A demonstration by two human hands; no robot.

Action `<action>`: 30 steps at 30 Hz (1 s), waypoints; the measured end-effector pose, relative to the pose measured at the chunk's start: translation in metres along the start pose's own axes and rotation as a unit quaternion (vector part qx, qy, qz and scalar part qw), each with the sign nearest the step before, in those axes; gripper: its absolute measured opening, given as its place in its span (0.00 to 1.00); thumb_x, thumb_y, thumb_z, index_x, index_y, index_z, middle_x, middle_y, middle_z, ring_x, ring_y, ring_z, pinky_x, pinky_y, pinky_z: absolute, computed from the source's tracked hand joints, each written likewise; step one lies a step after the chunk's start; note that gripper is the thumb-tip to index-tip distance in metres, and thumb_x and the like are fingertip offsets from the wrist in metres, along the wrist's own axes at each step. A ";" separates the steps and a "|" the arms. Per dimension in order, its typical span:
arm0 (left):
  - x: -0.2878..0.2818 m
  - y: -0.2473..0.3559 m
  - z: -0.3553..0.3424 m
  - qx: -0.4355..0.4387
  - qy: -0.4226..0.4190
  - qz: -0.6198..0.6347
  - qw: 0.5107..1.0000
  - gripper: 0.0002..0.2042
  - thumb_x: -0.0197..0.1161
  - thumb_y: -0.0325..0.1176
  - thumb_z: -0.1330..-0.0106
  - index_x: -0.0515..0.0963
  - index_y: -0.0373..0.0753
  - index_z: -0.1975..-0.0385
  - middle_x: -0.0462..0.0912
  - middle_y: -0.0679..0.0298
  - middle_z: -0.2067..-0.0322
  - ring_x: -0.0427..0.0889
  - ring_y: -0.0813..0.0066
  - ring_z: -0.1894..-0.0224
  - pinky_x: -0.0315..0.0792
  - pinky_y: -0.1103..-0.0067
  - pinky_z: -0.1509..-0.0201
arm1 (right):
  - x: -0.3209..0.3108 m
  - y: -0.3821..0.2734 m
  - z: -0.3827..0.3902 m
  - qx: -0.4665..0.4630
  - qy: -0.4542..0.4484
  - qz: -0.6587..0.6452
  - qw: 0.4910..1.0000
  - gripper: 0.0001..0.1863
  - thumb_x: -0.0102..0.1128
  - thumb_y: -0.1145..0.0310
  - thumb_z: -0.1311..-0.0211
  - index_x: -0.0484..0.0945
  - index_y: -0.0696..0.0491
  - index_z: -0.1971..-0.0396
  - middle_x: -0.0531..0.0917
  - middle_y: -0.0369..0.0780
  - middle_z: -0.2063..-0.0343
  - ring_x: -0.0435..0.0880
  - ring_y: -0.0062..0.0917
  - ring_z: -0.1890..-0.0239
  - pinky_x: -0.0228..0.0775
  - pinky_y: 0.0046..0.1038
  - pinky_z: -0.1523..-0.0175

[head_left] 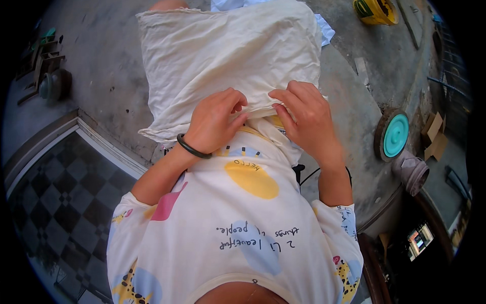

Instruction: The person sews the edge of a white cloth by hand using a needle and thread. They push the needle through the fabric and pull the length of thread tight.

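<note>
Left hand point(215, 115) and right hand point(308, 114) fingers curl at the cream cloth's point(228, 55) near edge, pinch unclear; I'd tension it evenly from both sides.

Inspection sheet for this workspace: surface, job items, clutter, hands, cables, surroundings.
Surface: grey floor, marked; what supports the cloth is hidden.
Job items: cream cloth, creased, spread before the torso, near edge bunched.
Clutter: yellow bucket, turquoise disc, open cardboard box, all off to the right.
Hands: left hand and right hand at the cloth's near edge, fingers bent; grip unclear.
Cables: thin dark cord beside the right forearm; ends not traceable.
Surroundings: dark checkered panel left, bright screen-like panel lower right.
</note>
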State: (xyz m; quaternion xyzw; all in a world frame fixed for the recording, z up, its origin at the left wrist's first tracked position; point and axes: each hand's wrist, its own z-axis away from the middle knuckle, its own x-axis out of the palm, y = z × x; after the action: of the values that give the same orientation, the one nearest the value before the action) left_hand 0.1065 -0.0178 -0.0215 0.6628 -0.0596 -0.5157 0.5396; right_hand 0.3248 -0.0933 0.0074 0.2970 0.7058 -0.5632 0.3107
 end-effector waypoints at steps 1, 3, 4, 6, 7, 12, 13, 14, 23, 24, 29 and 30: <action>0.000 -0.001 0.003 -0.025 -0.012 0.015 0.999 0.10 0.68 0.26 0.45 0.75 0.37 0.66 0.76 0.59 0.70 0.78 0.60 0.65 0.71 0.69 0.62 | 0.005 -0.001 -0.002 -0.006 0.015 -0.004 1.000 0.11 0.67 0.75 0.51 0.81 0.53 0.64 0.76 0.41 0.71 0.77 0.36 0.64 0.69 0.34 0.55; -0.004 -0.003 0.007 -0.014 -0.026 -0.019 0.999 0.11 0.69 0.25 0.46 0.75 0.37 0.66 0.76 0.59 0.70 0.78 0.60 0.64 0.71 0.69 0.61 | 0.015 0.001 -0.004 -0.008 -0.038 0.041 0.998 0.08 0.68 0.74 0.52 0.81 0.54 0.69 0.76 0.40 0.72 0.77 0.34 0.65 0.67 0.34 0.54; -0.006 -0.003 0.009 -0.004 -0.032 -0.051 0.998 0.11 0.69 0.25 0.47 0.75 0.37 0.66 0.75 0.59 0.69 0.78 0.59 0.63 0.71 0.70 0.61 | 0.017 0.002 -0.004 -0.011 -0.039 0.041 0.998 0.08 0.68 0.74 0.52 0.81 0.54 0.69 0.76 0.40 0.72 0.77 0.34 0.65 0.67 0.34 0.54; -0.009 -0.003 0.014 0.000 -0.020 -0.058 0.998 0.11 0.70 0.25 0.47 0.75 0.37 0.66 0.75 0.60 0.69 0.77 0.59 0.63 0.71 0.69 0.61 | 0.018 0.005 -0.003 0.001 -0.086 0.051 0.995 0.05 0.67 0.74 0.52 0.80 0.53 0.74 0.75 0.39 0.73 0.77 0.32 0.65 0.65 0.33 0.52; -0.011 -0.002 0.016 0.006 -0.007 -0.064 0.998 0.11 0.70 0.25 0.47 0.75 0.37 0.66 0.74 0.60 0.69 0.77 0.59 0.63 0.70 0.69 0.61 | 0.019 0.006 -0.003 -0.005 -0.091 0.050 0.995 0.05 0.67 0.74 0.52 0.80 0.53 0.74 0.75 0.39 0.73 0.77 0.32 0.65 0.65 0.33 0.52; -0.013 0.001 0.022 0.039 0.054 -0.057 0.996 0.11 0.71 0.27 0.48 0.75 0.38 0.69 0.74 0.61 0.68 0.75 0.60 0.64 0.70 0.68 0.63 | 0.011 0.009 -0.004 0.027 -0.084 0.006 0.996 0.05 0.66 0.75 0.51 0.78 0.53 0.76 0.75 0.38 0.75 0.76 0.33 0.67 0.66 0.33 0.55; -0.013 0.001 0.023 0.070 0.062 -0.075 0.993 0.10 0.71 0.27 0.48 0.76 0.38 0.70 0.73 0.62 0.68 0.75 0.60 0.65 0.69 0.67 0.63 | 0.010 0.010 -0.004 0.027 -0.085 0.006 0.996 0.05 0.66 0.75 0.51 0.78 0.53 0.76 0.75 0.38 0.75 0.76 0.33 0.67 0.66 0.33 0.55; -0.014 0.000 0.024 0.070 0.062 -0.074 0.993 0.10 0.71 0.27 0.48 0.76 0.38 0.70 0.73 0.62 0.68 0.75 0.60 0.65 0.69 0.67 0.63 | 0.008 0.010 -0.004 0.024 -0.070 -0.013 0.997 0.06 0.67 0.76 0.51 0.78 0.53 0.74 0.74 0.38 0.74 0.75 0.34 0.67 0.66 0.33 0.58; -0.015 0.002 0.022 0.045 0.049 -0.088 0.994 0.08 0.70 0.28 0.47 0.77 0.38 0.71 0.73 0.61 0.71 0.73 0.60 0.64 0.68 0.68 0.65 | 0.002 0.008 -0.004 0.016 -0.057 -0.034 0.998 0.07 0.67 0.77 0.51 0.76 0.54 0.74 0.74 0.39 0.74 0.76 0.35 0.67 0.66 0.33 0.56; -0.014 0.002 0.021 0.050 0.052 -0.080 0.994 0.08 0.70 0.27 0.47 0.77 0.38 0.71 0.74 0.62 0.71 0.74 0.60 0.64 0.68 0.68 0.65 | 0.002 0.008 -0.004 0.015 -0.057 -0.032 0.998 0.07 0.68 0.77 0.51 0.76 0.54 0.74 0.74 0.39 0.74 0.76 0.35 0.67 0.66 0.33 0.56; -0.013 0.004 0.024 0.057 0.055 -0.059 0.995 0.07 0.69 0.25 0.47 0.76 0.37 0.71 0.75 0.61 0.72 0.74 0.60 0.67 0.68 0.68 0.65 | 0.001 0.008 -0.002 0.014 -0.052 -0.025 0.998 0.08 0.68 0.77 0.52 0.76 0.53 0.74 0.74 0.39 0.74 0.76 0.35 0.68 0.66 0.33 0.57; -0.013 0.004 0.025 0.058 0.055 -0.045 0.996 0.07 0.69 0.24 0.47 0.76 0.37 0.71 0.75 0.61 0.72 0.75 0.60 0.68 0.68 0.68 0.66 | 0.000 0.008 -0.002 0.010 -0.051 -0.023 0.998 0.08 0.69 0.76 0.52 0.76 0.53 0.74 0.74 0.39 0.74 0.75 0.35 0.68 0.66 0.33 0.57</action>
State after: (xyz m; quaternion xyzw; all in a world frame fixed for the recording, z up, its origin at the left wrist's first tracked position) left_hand 0.0836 -0.0272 -0.0076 0.7223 -0.0296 -0.4978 0.4793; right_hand 0.3302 -0.0904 0.0026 0.2552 0.6900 -0.5914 0.3303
